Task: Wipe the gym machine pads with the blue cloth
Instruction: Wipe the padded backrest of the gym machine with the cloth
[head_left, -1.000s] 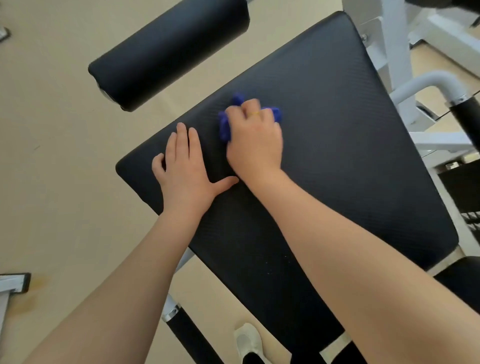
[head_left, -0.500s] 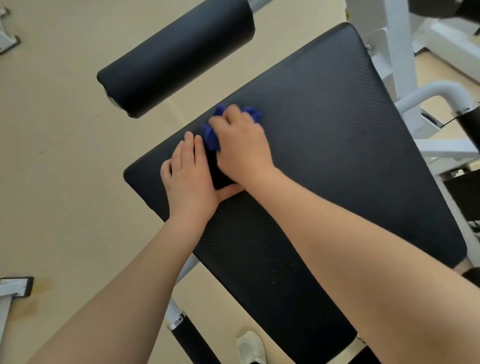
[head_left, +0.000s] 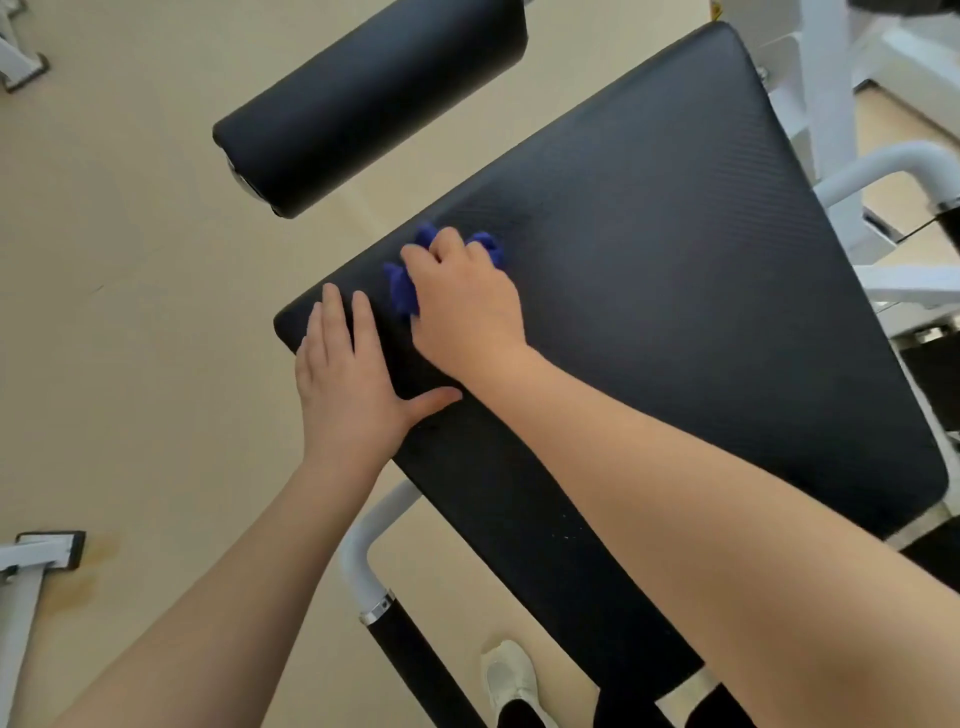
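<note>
Beige gym floor (head_left: 130, 364) underlies the flat pad (head_left: 675, 312); left hand (head_left: 353, 384) lies spread, bracing it, beside right hand (head_left: 462, 306) bunching the blue cloth (head_left: 402, 291).

Flat black textured machine pad (head_left: 675, 291), tilted across the view and carried on a white tubular frame (head_left: 363, 551). Directly on its surface: the left hand (head_left: 348, 379), lying flat with fingers extended near the pad's left corner, and a crumpled blue cloth (head_left: 402, 291), pressed down under the curled fingers of the right hand (head_left: 462, 306). Beneath lies the beige floor (head_left: 130, 312).
</note>
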